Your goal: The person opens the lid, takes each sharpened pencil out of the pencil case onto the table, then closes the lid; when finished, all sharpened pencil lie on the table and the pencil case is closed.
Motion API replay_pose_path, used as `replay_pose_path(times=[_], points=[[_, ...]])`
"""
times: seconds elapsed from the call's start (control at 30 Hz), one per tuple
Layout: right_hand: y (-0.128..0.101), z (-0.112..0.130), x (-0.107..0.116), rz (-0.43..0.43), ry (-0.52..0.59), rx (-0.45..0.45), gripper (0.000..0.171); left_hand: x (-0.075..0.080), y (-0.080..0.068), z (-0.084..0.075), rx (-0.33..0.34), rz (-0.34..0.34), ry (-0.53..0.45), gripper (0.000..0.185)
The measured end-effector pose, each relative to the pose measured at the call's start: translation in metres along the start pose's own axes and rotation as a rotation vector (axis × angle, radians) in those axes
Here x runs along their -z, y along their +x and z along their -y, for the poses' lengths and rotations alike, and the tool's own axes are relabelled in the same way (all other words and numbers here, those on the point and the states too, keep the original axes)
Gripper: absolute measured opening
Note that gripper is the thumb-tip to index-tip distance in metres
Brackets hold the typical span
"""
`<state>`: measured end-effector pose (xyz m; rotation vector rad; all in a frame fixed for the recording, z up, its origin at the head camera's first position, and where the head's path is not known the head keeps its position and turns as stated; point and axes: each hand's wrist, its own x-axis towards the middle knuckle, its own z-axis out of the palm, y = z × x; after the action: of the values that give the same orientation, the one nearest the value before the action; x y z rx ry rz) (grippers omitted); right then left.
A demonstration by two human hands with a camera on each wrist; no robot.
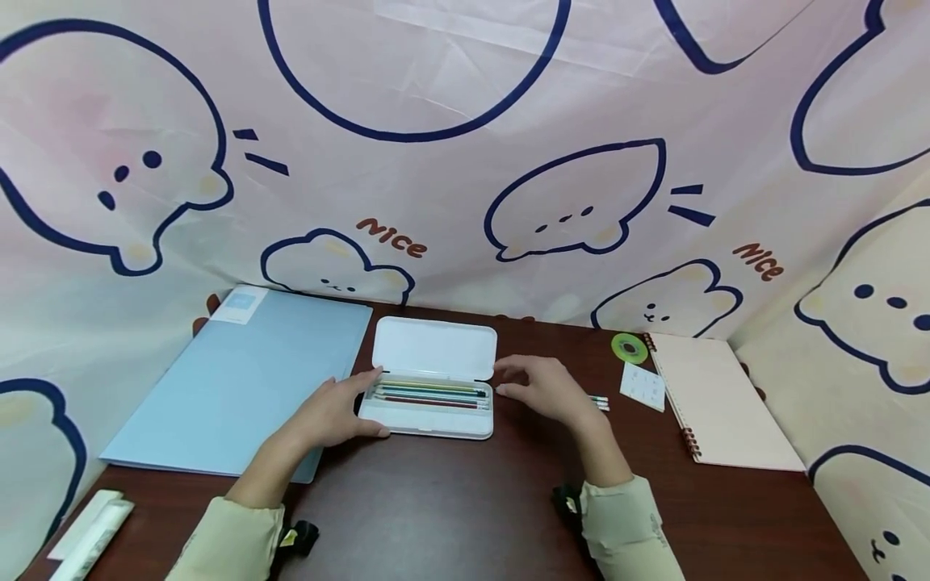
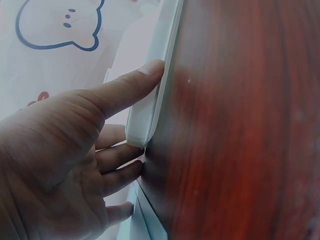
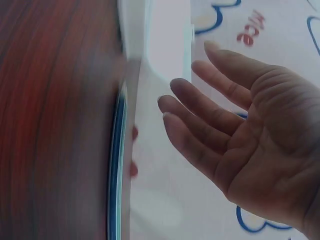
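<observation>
Steadying the open pencil case (image 1: 429, 407) at its left end, the left hand (image 1: 330, 415) lies with thumb along the front edge and straight fingers against the side, a loose brace and not a clamp; the left wrist view shows the thumb tip pressed to the white rim (image 2: 150, 107). Its right counterpart, the right hand (image 1: 541, 387), hovers just beside the case's right end with fingers spread and relaxed, holding nothing. The case sits in the middle of the dark wooden table (image 1: 465, 500), lid tipped back, between a blue folder (image 1: 240, 379) on the left and a spiral notebook (image 1: 722, 399) on the right. It looks like a light, rigid plastic shell, probably smooth and apt to slide, so both short ends seem the best places to take hold. Several pencils (image 1: 429, 393) lie lengthwise in its tray.
</observation>
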<state>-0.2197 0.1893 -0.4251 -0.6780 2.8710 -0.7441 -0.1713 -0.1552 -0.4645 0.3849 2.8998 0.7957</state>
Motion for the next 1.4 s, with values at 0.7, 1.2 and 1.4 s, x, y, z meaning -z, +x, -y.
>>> replay_pose_path(times=[0.7,1.2,1.4], points=[[0.023,0.043,-0.042,0.212,-0.047,0.119,0.026,0.000,0.002,-0.002,0.017,-0.003,-0.001,0.099],[0.023,0.043,-0.051,0.208,-0.114,0.141,0.027,-0.002,-0.002,0.002,0.003,0.000,-0.010,0.099],[0.025,0.042,-0.052,0.189,-0.145,0.145,0.025,-0.001,0.000,0.002,0.002,0.000,-0.010,0.099]])
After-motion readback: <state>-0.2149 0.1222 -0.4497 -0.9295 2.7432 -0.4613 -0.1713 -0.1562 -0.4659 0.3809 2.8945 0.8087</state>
